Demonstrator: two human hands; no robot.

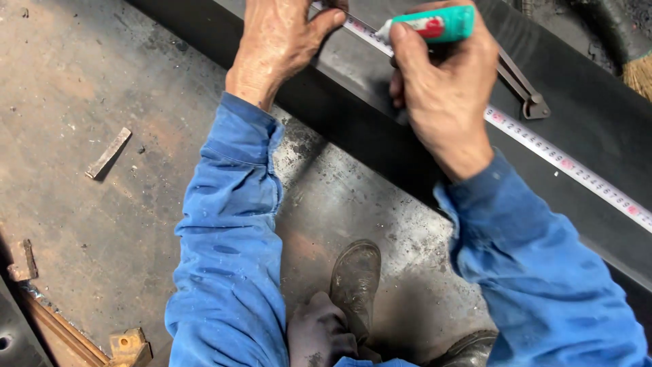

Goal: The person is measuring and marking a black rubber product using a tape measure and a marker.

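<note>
While a person in blue work sleeves leans over it, a long dark steel beam [380,129] runs diagonally from the top centre to the right edge, lying on a wide, rust-stained steel floor plate [102,224]. A white measuring tape with red marks [564,163] lies flat along the beam's upper face, touching it.

The right hand [445,88] has its fingers clamped around a small teal marker bottle with a white tip and red label [431,26], tip pointing left toward the tape. The left hand [278,44] rests on the beam's edge, thumb and forefinger closed together, pinning the tape down. A dark metal scribing tool [523,88] lies on the beam just beyond the right hand.

Marking well here seems to call for a taut, unmoving tape and the tip set squarely against the chosen graduation.

Below, two worn brown boots [356,278] stand on the plate. A small flat metal offcut [107,153] lies well apart, to the left.
</note>
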